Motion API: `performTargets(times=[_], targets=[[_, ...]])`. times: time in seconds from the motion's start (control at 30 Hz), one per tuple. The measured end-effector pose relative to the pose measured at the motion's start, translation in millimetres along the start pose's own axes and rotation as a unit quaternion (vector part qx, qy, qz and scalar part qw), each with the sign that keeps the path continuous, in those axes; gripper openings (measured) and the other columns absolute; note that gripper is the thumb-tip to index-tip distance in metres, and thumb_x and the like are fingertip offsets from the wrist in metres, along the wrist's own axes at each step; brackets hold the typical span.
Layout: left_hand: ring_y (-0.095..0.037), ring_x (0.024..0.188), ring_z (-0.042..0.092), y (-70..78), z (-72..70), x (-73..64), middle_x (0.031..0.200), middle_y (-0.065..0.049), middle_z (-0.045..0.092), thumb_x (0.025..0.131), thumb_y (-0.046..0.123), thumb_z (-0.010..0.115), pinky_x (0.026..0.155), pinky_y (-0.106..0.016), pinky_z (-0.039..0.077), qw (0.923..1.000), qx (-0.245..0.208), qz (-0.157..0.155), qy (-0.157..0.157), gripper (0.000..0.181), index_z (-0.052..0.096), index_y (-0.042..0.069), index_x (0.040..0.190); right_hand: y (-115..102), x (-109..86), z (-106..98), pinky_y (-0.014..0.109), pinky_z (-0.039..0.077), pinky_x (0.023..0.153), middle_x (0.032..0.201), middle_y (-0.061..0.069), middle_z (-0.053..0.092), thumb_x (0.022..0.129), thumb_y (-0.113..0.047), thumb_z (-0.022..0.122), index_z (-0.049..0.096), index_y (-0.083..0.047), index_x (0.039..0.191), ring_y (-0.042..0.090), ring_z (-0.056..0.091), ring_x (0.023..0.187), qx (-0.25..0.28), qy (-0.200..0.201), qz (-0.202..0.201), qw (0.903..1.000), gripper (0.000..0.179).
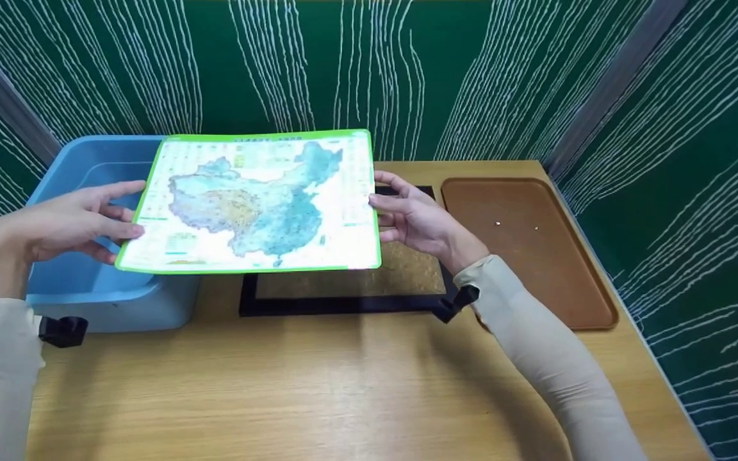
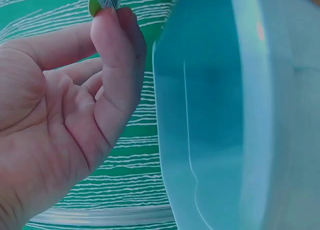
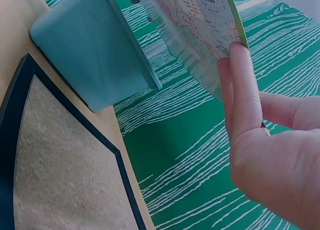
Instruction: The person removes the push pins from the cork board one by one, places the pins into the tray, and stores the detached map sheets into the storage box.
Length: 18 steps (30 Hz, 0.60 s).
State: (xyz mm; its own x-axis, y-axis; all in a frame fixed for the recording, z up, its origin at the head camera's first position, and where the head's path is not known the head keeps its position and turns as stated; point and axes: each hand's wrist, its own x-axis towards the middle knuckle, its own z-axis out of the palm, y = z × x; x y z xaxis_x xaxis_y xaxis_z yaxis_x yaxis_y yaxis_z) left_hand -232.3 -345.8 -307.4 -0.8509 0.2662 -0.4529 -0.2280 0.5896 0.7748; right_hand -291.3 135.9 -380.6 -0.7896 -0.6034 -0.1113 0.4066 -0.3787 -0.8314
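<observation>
A map sheet [image 1: 247, 205] with a bright green border is held up in the air between both hands, its relief-coloured side facing the head camera. My left hand [image 1: 81, 221] pinches its left edge between thumb and fingers. On the opposite edge, my right hand [image 1: 417, 221] grips it the same way. The right wrist view shows the printed underside of the map [image 3: 200, 25]. Below the sheet lies a cork board [image 1: 350, 282] with a black frame, partly hidden by the map.
A blue plastic tub [image 1: 106, 288] stands at the left, beneath the left hand and the map's left edge. On the right, a brown tray [image 1: 535, 275] carries two tiny shiny bits. Green walls with white lines enclose the wooden table [image 1: 318, 384].
</observation>
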Motion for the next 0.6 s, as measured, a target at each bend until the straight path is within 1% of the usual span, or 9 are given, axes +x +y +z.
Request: performTargets(times=[0.13,0.23,0.33,0.43,0.6], targets=[[-0.027,0.095,0.070,-8.5,-1.6,1.2,0.121,-0.011,0.059,0.096,0.030,0.072,0.081,-0.042,0.060,0.9999,-0.003,-0.013,0.002,0.103,-0.004,0.020,0.164,4,3.8,5,0.040,0.061,0.063,0.113,0.019,0.069,0.102,-0.004,0.059,0.043,-0.016,0.139,0.032,0.072,0.087,0.006,0.000,0.003,1.0000,0.043],[-0.026,0.092,0.070,-12.6,-0.7,1.5,0.117,-0.013,0.058,0.097,0.027,0.070,0.079,-0.042,0.060,0.9998,0.000,-0.019,0.005,0.100,-0.004,0.017,0.164,7,6.3,9,0.040,0.061,0.064,0.112,0.020,0.069,0.102,-0.004,0.058,0.044,-0.017,0.138,0.033,0.073,0.089,0.009,0.001,0.006,0.9999,0.041],[-0.025,0.091,0.070,-13.8,1.4,0.0,0.117,-0.012,0.059,0.099,0.026,0.068,0.078,-0.042,0.061,0.9996,0.016,-0.023,0.010,0.098,-0.005,0.013,0.163,9,8.4,12,0.037,0.061,0.061,0.111,0.019,0.069,0.103,-0.004,0.057,0.044,-0.017,0.139,0.032,0.073,0.087,0.013,0.003,0.009,0.9999,0.040],[-0.024,0.090,0.068,-13.5,2.7,-2.5,0.117,-0.010,0.062,0.100,0.031,0.066,0.079,-0.040,0.060,0.9987,0.037,-0.030,0.015,0.097,-0.004,0.011,0.163,10,10.5,15,0.036,0.060,0.060,0.110,0.018,0.069,0.102,-0.004,0.057,0.045,-0.017,0.138,0.031,0.072,0.086,0.019,0.005,0.009,0.9998,0.041],[-0.022,0.087,0.062,-11.4,1.2,-5.2,0.106,-0.008,0.063,0.103,0.036,0.061,0.078,-0.037,0.060,0.9963,0.070,-0.048,0.014,0.092,-0.002,0.007,0.162,11,14.3,20,0.037,0.060,0.060,0.107,0.017,0.069,0.102,-0.002,0.058,0.046,-0.018,0.136,0.031,0.072,0.084,0.031,0.009,0.011,0.9994,0.039]])
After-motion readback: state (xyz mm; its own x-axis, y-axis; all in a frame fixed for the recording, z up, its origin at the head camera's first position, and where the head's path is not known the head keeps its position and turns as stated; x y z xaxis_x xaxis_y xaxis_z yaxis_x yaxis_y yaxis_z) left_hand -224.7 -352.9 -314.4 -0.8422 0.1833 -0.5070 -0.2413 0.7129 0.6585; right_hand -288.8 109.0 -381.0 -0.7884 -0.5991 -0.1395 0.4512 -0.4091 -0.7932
